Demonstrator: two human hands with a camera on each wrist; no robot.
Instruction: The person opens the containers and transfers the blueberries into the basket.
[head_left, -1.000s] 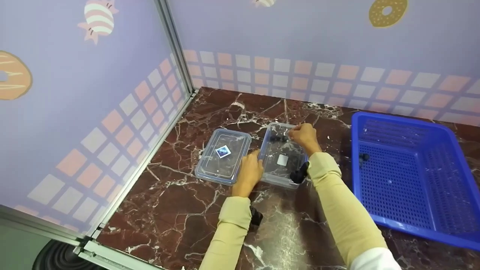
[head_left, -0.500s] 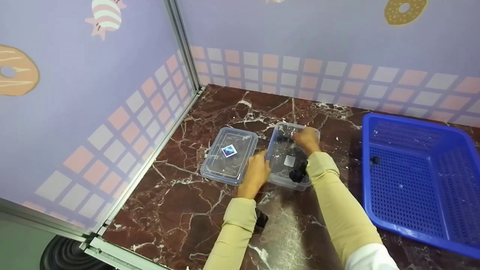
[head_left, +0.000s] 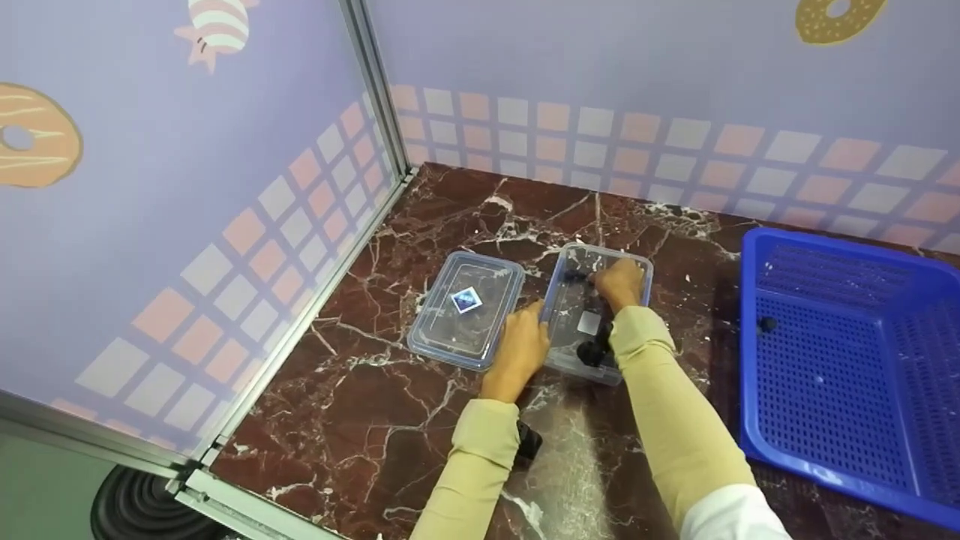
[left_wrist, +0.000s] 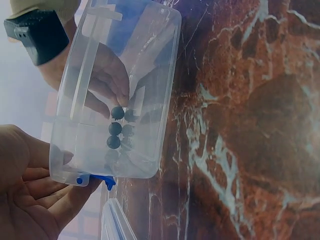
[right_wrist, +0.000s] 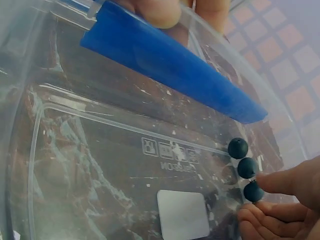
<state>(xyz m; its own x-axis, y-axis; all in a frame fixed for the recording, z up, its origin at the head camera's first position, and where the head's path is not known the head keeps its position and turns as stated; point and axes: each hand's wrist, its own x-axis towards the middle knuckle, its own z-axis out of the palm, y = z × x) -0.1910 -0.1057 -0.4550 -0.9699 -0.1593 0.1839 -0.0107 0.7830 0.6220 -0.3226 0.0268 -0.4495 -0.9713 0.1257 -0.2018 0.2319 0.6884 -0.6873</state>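
Note:
A clear plastic container (head_left: 553, 289) stands on the table. My left hand (head_left: 520, 345) holds its left wall, thumb inside and fingers outside by the blue clip (right_wrist: 165, 60). My right hand (head_left: 621, 285) reaches down inside, near the far end. Three small dark round balls (right_wrist: 237, 148) lie in a row on the container floor. The right thumb and fingers pinch the end ball (right_wrist: 253, 191) of that row. A white square label (right_wrist: 182, 215) shows on the bottom.
The clear lid (head_left: 472, 300) with a blue diamond sticker lies flat, left of the container. A blue perforated basket (head_left: 750, 360) stands at the right, with a dark ball (head_left: 766, 324) near its left wall. Patterned panels enclose the left and back.
The right hand has moved lower into the container from its far rim. The left hand keeps its hold on the wall. The whole head view has shifted slightly.

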